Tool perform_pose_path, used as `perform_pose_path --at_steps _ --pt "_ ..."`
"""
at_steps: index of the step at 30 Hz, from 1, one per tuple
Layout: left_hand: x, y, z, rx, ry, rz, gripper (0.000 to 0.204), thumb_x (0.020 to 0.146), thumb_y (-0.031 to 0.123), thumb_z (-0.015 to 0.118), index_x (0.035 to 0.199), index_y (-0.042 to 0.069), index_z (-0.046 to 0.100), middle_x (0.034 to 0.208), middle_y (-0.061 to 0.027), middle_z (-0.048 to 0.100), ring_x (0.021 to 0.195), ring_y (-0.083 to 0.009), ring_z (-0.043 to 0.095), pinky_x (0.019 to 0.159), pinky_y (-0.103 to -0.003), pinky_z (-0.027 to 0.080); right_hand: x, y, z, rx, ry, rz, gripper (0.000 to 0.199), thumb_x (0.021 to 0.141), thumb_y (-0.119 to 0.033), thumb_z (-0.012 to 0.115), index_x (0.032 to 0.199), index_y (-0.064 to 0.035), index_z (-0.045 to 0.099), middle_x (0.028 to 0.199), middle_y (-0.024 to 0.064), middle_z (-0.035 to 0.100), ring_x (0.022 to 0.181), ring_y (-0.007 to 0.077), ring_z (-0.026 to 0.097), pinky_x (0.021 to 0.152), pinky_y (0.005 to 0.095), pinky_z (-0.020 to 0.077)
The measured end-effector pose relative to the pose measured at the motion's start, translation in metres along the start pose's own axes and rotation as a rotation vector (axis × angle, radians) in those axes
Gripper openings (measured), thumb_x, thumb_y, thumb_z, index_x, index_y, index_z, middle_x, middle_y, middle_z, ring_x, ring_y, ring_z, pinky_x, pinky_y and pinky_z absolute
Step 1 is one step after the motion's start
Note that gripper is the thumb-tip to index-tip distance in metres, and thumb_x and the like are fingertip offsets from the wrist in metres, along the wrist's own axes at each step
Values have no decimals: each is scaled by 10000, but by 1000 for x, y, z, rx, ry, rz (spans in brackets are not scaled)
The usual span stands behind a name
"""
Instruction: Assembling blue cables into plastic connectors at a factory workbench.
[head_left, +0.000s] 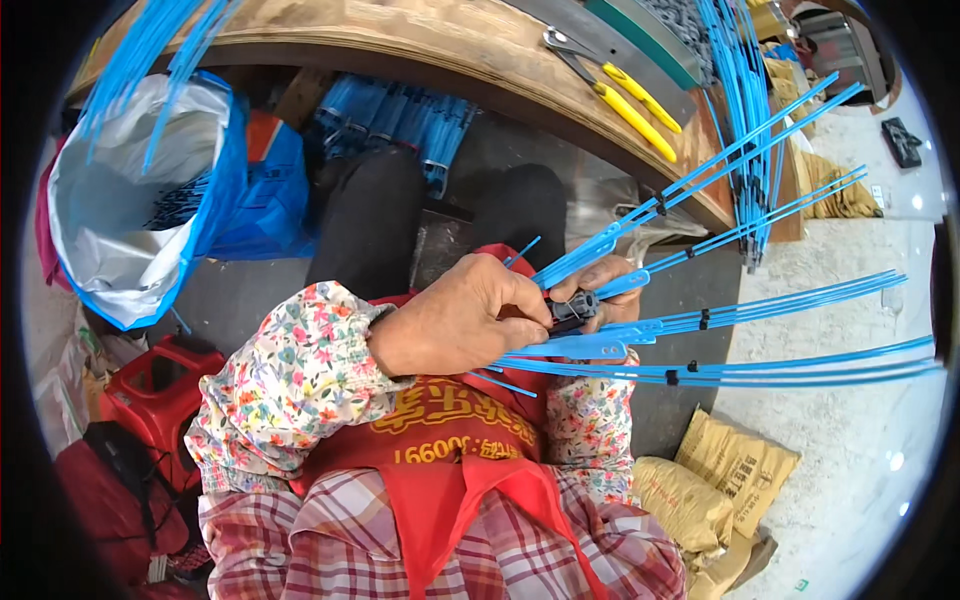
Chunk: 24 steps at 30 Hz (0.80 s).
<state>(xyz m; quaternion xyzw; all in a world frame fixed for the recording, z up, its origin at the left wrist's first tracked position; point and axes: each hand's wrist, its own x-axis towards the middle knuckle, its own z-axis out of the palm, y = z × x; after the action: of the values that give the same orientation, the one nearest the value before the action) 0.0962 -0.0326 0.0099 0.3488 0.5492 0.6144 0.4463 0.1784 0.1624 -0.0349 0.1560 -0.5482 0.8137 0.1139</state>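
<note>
Blue ribs (720, 310) fan from black hub (572, 308), both hands closed around it.

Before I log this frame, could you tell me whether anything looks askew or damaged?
Nothing stands out. Both hands, left hand and right hand, grip a black hub with blue ribs fanning out evenly.

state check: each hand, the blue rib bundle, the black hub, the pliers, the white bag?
left hand: closed over the black hub, knuckles up
right hand: under the ribs, gripping them at the hub
black hub: held between both hands, mostly covered
blue ribs: fanned out to the right, joined at the hub
yellow-handled pliers: lying on the wooden bench, untouched
white bag: open
</note>
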Motion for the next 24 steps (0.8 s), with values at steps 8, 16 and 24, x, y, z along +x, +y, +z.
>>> perform_pose_path --at_steps 8,16,24 --pt "1 -22 33 158 205 191 86 772 13 676 737 -32 612 613 -65 553 528 -75 486 467 -254 365 -21 4 0 80 35 -18 328 753 -114 745 1002 -30 548 903 184 610 883 238 600 776 358 531" --pt "-6 -28 48 74 396 265 105 787 5 648 731 -12 561 634 -54 498 525 -80 465 471 -257 352 -24 0 8 54 57 -39 353 737 -137 763 1014 -39 567 901 183 628 857 219 592 747 345 524" --pt "-6 -30 41 116 431 262 98 786 13 649 752 -10 560 635 -65 523 562 -110 509 499 -267 387 -23 -1 17 -121 113 -80 323 727 -113 767 983 -33 588 901 171 666 844 226 634 745 333 530"
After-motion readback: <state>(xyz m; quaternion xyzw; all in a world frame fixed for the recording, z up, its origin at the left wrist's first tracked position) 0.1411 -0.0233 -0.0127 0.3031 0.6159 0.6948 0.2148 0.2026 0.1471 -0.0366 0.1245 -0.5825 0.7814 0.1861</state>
